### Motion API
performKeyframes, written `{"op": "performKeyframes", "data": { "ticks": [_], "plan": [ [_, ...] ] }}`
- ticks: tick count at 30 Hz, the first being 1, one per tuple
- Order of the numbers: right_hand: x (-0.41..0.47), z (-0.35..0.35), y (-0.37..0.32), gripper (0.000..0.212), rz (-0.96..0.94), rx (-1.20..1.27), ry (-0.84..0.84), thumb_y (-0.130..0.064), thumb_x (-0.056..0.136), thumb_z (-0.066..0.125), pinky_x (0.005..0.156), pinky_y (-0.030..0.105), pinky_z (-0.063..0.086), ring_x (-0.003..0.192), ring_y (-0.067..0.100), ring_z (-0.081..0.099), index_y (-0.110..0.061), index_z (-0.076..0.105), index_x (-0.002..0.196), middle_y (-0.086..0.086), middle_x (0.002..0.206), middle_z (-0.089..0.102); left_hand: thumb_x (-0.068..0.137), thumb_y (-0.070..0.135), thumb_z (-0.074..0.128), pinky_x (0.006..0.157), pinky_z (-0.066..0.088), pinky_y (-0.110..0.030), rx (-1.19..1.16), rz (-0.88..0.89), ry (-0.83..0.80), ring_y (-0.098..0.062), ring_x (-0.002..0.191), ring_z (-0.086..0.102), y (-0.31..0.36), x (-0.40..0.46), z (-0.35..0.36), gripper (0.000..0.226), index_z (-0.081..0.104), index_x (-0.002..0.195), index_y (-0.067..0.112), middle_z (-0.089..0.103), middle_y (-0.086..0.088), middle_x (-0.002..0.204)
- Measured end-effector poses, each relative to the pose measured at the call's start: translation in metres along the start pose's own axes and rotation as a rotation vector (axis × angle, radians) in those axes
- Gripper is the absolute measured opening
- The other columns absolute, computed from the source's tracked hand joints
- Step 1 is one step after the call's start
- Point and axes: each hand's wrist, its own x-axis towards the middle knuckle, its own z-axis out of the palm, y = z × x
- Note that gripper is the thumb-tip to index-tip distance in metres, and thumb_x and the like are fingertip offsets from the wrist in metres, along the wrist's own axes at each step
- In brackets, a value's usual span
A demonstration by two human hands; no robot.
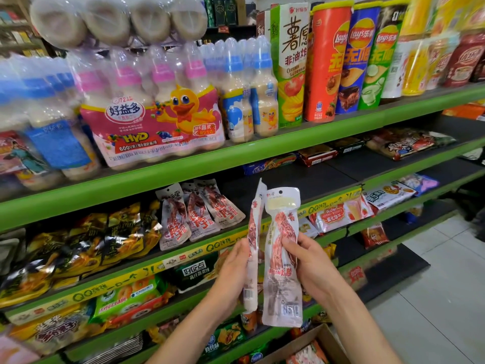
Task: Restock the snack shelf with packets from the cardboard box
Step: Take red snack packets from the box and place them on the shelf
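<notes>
I grip one meat-snack packet (282, 261) in my right hand (312, 261) and a second, edge-on packet (253, 245) in my left hand (232, 269), upright before the snack shelf (262, 232), label outward to match the three shelved packets (199, 214); the cardboard box (315, 340) sits below.

Two packets (282, 256) before shelf (183, 164), cardboard box (319, 337) below.

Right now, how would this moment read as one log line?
left hand: holds packet | right hand: holds second packet | matching packets on shelf | cardboard box below
</notes>
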Motion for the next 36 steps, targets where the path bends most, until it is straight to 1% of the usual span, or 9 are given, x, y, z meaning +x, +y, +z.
{"op": "performKeyframes", "data": {
  "ticks": [2,4,8,14,17,20,27,32,36],
  "plan": [
    [0.001,-0.001,-0.003,0.030,0.001,0.022,0.032,-0.023,0.083,0.070,0.077,0.041,0.059,0.096,0.031,0.073,-0.010,0.074,0.109,0.020,0.111,0.073,0.090,0.045,0.058,0.080,0.059,-0.025,-0.072,0.024,-0.047,-0.021,0.113,0.068,0.001,0.002,-0.003,0.045,0.053,0.132,0.031,0.072,0.001,0.120],
    [0.001,-0.002,-0.005,0.028,0.010,0.038,0.046,-0.023,0.081,0.069,0.075,0.041,0.060,0.092,0.030,0.073,-0.011,0.075,0.106,0.020,0.110,0.073,0.084,0.030,0.072,0.078,0.058,-0.023,-0.092,0.046,-0.053,-0.014,0.107,0.071,0.003,0.002,-0.008,0.051,0.052,0.131,0.031,0.073,0.009,0.117],
    [0.002,-0.004,-0.004,0.027,0.007,0.088,0.019,-0.021,0.081,0.069,0.073,0.040,0.060,0.096,0.031,0.073,-0.013,0.077,0.106,0.019,0.113,0.073,0.067,0.022,0.086,0.075,0.059,-0.027,-0.035,0.076,-0.032,-0.016,0.099,0.073,0.006,-0.001,-0.011,0.063,0.057,0.122,0.018,0.075,0.005,0.109],
    [0.003,-0.009,-0.005,0.028,0.001,0.116,0.014,-0.017,0.083,0.068,0.074,0.039,0.060,0.093,0.029,0.073,-0.010,0.076,0.109,0.019,0.113,0.073,0.078,0.027,0.072,0.091,0.056,-0.045,-0.082,0.075,0.005,-0.024,0.103,0.072,0.006,-0.002,-0.013,0.048,0.055,0.121,0.016,0.076,-0.006,0.109],
    [0.003,-0.010,-0.007,0.027,-0.002,0.115,0.022,-0.016,0.082,0.068,0.075,0.038,0.060,0.089,0.026,0.073,-0.009,0.076,0.107,0.018,0.110,0.074,0.083,0.028,0.068,0.078,0.059,-0.034,-0.106,0.073,-0.005,-0.019,0.098,0.073,0.006,-0.002,-0.013,0.042,0.055,0.121,0.015,0.076,-0.003,0.106],
    [0.003,-0.010,-0.009,0.029,-0.004,0.119,0.027,-0.016,0.080,0.068,0.085,0.044,0.057,0.090,0.027,0.072,-0.010,0.076,0.107,0.017,0.109,0.074,0.096,0.023,0.059,0.070,0.056,-0.020,-0.102,0.074,0.001,-0.012,0.092,0.073,0.004,-0.001,-0.013,0.028,0.055,0.122,0.013,0.077,0.001,0.100],
    [0.004,-0.013,-0.011,0.031,0.007,0.124,0.028,-0.017,0.081,0.069,0.094,0.049,0.053,0.098,0.030,0.069,-0.012,0.075,0.111,0.019,0.115,0.071,0.105,0.021,0.047,0.069,0.057,-0.026,-0.146,0.044,0.042,-0.017,0.091,0.073,0.002,0.005,-0.011,0.020,0.059,0.117,0.011,0.076,-0.006,0.102],
    [0.006,-0.017,-0.013,0.030,-0.005,0.164,0.034,-0.017,0.081,0.069,0.073,0.036,0.061,0.089,0.023,0.073,-0.012,0.077,0.109,0.013,0.106,0.074,0.105,0.020,0.046,0.070,0.057,-0.028,-0.160,0.037,0.055,-0.016,0.088,0.073,0.004,0.006,-0.012,0.018,0.060,0.115,0.012,0.076,-0.007,0.104],
    [0.008,-0.017,-0.013,0.028,-0.003,0.169,0.028,-0.017,0.080,0.069,0.071,0.034,0.061,0.088,0.022,0.073,-0.012,0.078,0.106,0.012,0.105,0.075,0.106,0.020,0.045,0.082,0.054,-0.038,-0.168,0.033,0.052,-0.020,0.094,0.071,0.004,0.007,-0.014,0.018,0.060,0.114,0.013,0.075,-0.010,0.107]
  ]
}}
